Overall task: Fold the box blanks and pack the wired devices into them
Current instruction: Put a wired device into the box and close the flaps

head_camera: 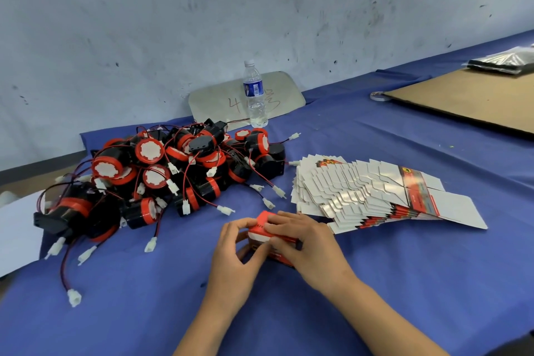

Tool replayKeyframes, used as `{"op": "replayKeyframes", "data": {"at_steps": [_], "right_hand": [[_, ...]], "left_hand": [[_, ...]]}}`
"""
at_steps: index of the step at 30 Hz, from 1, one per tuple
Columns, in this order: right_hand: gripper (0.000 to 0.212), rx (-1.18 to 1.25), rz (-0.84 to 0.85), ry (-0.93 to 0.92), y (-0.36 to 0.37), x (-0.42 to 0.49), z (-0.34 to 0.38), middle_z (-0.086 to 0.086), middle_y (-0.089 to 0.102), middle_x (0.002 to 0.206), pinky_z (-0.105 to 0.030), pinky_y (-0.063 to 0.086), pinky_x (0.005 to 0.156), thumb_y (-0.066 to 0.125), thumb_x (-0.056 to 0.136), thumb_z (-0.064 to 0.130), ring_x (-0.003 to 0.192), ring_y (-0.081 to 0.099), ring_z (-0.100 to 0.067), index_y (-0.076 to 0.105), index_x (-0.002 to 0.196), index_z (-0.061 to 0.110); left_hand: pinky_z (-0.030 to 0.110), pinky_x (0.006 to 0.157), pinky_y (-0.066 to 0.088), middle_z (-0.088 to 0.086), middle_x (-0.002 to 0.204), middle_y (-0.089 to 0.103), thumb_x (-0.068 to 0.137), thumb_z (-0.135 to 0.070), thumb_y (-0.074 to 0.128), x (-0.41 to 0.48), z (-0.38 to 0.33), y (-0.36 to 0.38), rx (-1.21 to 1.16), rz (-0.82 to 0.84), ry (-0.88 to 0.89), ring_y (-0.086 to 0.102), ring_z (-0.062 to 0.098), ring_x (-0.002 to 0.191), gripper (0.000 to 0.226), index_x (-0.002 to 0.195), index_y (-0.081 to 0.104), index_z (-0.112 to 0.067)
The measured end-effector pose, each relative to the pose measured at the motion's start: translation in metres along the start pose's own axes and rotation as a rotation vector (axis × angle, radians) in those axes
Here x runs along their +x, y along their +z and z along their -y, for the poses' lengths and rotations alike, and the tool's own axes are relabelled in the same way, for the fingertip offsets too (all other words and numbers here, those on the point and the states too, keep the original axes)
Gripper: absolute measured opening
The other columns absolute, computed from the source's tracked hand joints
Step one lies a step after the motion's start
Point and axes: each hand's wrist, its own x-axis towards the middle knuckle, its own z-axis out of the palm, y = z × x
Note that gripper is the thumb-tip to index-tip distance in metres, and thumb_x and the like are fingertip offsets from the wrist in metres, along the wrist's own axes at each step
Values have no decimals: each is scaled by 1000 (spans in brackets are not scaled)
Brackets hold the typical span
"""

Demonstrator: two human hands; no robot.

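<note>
Both hands, left hand [234, 248] and right hand [306, 246], curled their grip round a small red box [264, 230] on the blue worktop [375, 283], between the device pile [161, 173] and fanned blanks [375, 193]. Thin card looked light, crushable; best held at edges. Its long axis ran left-far to right-near

Blue-covered tabletop [375, 283], heap of black-and-red wired devices [161, 176] at centre left, fanned stack of flat box blanks [375, 193] at centre right, clear water bottle [255, 95] standing behind, brown cardboard sheet [468, 101] at upper right, tape roll [380, 96] touching its edge.
</note>
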Motion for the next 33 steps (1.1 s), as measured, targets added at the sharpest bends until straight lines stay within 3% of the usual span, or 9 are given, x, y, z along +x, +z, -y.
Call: {"op": "replayKeyframes", "data": {"at_steps": [4, 8, 13, 15, 19, 24, 27, 30, 33], "right_hand": [[23, -76, -33, -49, 1, -2, 2, 23, 59, 121, -30, 45, 97, 64, 90, 20, 120, 54, -13, 72, 111, 26], [20, -146, -80, -145, -1, -3, 8, 6, 70, 111, -38, 47, 90, 56, 90, 22, 104, 63, -22, 72, 102, 20], [16, -152, -127, -154, 0, -2, 10, 8, 71, 108, -39, 56, 75, 63, 84, 16, 97, 65, -20, 72, 97, 19], [15, -110, -111, -85, 0, -2, 8, 12, 70, 108, -38, 54, 79, 64, 85, 16, 99, 64, -19, 71, 97, 20], [14, -1, -83, 39, 0, -2, 5, 14, 69, 106, -23, 51, 86, 66, 81, 15, 103, 59, -10, 68, 95, 19], [10, 35, -73, 63, -4, -2, 7, 13, 69, 104, -29, 51, 86, 66, 82, 14, 99, 61, -10, 65, 90, 19], [11, 87, -68, 71, -5, -2, 7, 15, 68, 103, -25, 50, 86, 66, 80, 10, 98, 61, -8, 64, 85, 19], [19, 142, -29, 73, -7, -1, 6, 12, 67, 102, -25, 48, 87, 68, 77, 5, 100, 60, -12, 59, 78, 22], [9, 172, 33, 53, -11, 0, 2, 7, 67, 106, -33, 48, 91, 72, 78, 7, 107, 58, -14, 64, 82, 9]], "left_hand": [[18, 81, 51, -5, 97, 70, 91, -6, 62, 5, 1, -5, 6, -33, -22, 65, 10, 95, 22, 97, 67, -27], [33, 87, 53, -6, 94, 69, 91, -5, 62, 8, 3, -6, -26, -71, -68, 64, 13, 96, 23, 100, 67, -25], [34, 85, 54, -9, 89, 69, 91, -8, 63, 7, 4, -4, -12, -89, -62, 64, 10, 90, 23, 99, 66, -29], [37, 86, 54, -7, 90, 70, 91, -9, 63, 7, 5, -3, -11, -87, -64, 65, 12, 90, 21, 98, 66, -28], [41, 86, 54, -4, 89, 71, 90, -16, 65, 6, 4, -1, -14, -86, -60, 67, 15, 89, 13, 96, 67, -27], [41, 83, 54, -1, 85, 71, 88, -26, 64, 4, 2, 2, -7, -101, -32, 66, 17, 87, 10, 97, 66, -28], [35, 81, 54, 0, 85, 70, 85, -33, 63, 4, 2, 4, -8, -92, -21, 66, 17, 84, 13, 97, 67, -32], [36, 83, 54, 5, 94, 69, 89, -17, 65, 4, 5, 1, -30, -42, -33, 66, 17, 90, 15, 90, 71, -31], [33, 82, 52, 1, 97, 67, 88, -7, 65, 4, 6, -2, -4, -20, -11, 65, 13, 93, 20, 86, 72, -26]]}}
